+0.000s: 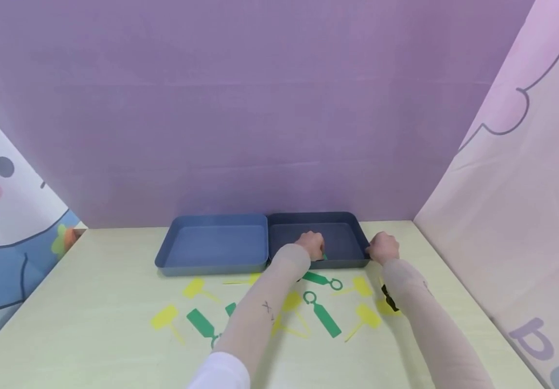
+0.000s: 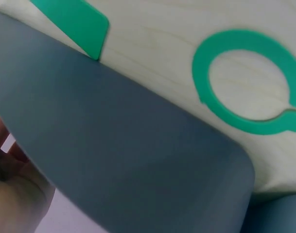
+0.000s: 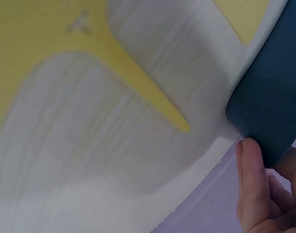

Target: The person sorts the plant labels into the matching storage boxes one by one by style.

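My left hand (image 1: 311, 244) is inside the front of a dark navy tray (image 1: 342, 264), fingers bent downward. A sliver of a green tag (image 1: 325, 257) shows right beside those fingers; whether they grip it I cannot tell. In the left wrist view, the tray's outer wall (image 2: 128, 131) covers most of the hand. At the tray's right front corner, my right hand (image 1: 384, 247) pinches the wall between thumb and fingers (image 3: 254, 174). Just in front of the tray lies a green ring-ended tag (image 1: 315, 278), and a yellow hammer-shaped piece (image 1: 369, 315) lies closer to me.
A lighter blue tray (image 1: 216, 243) stands against the navy one on its left. Several more green tags (image 1: 328, 320) and yellow hammer shapes (image 1: 164, 316) are scattered over the pale wooden table (image 1: 89, 324). A purple backdrop (image 1: 260, 108) rises behind the trays.
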A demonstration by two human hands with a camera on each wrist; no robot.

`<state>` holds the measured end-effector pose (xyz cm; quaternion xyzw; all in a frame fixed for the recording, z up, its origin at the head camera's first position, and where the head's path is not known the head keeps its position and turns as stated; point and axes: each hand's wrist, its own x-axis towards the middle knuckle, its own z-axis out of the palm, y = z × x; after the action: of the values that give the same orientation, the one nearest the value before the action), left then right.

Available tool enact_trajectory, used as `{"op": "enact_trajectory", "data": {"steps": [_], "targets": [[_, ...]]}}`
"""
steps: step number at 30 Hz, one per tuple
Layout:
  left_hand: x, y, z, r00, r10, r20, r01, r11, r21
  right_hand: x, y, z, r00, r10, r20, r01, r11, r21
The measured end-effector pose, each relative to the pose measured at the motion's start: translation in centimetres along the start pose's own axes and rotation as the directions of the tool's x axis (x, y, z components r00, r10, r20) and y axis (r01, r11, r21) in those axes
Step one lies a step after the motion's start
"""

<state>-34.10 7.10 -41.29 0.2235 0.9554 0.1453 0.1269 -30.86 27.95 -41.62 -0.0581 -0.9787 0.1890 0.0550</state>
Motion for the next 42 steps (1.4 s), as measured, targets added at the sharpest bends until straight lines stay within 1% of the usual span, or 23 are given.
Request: {"op": "enact_trajectory", "data": {"steps": [2,9,15,22,27,35,42], "targets": [[0.09,0.02,0.08,1.0,-0.01,-0.005,0.01,1.0,0.008,0.0,0.03,0.0,1.0,0.004,0.006,-0.004,1.0,0.003],[0.18,0.18,0.16,1.0,-0.013,-0.023,0.015,0.999,0.049,0.21,0.1,0.03,1.0,0.012,0.013,-0.012,1.0,0.016],[0.01,0.11,0.29,0.999,-0.022,-0.046,0.025,0.998,0.058,0.26,-0.02,0.12,1.0,0.005,0.006,-0.005,1.0,0.016],[-0.02,0.0,0.69,0.996,0.0,-0.087,0.006,0.997,0.078,0.13,0.03,0.09,1.0,-0.005,0.013,0.005,1.0,0.009],[0.14,-0.05,0.93,0.995,-0.003,-0.1,0.011,0.996,0.086,0.07,0.04,0.06,1.0,-0.009,0.009,0.008,1.0,0.012],[0.16,-0.11,0.95,0.996,-0.022,-0.085,0.028,0.997,0.07,0.09,0.01,0.05,1.0,0.002,0.013,-0.002,1.0,0.024],[0.07,-0.22,0.67,0.998,-0.007,-0.068,0.011,0.999,0.047,0.05,-0.01,0.0,1.0,0.01,0.01,-0.011,0.999,0.038]]}}
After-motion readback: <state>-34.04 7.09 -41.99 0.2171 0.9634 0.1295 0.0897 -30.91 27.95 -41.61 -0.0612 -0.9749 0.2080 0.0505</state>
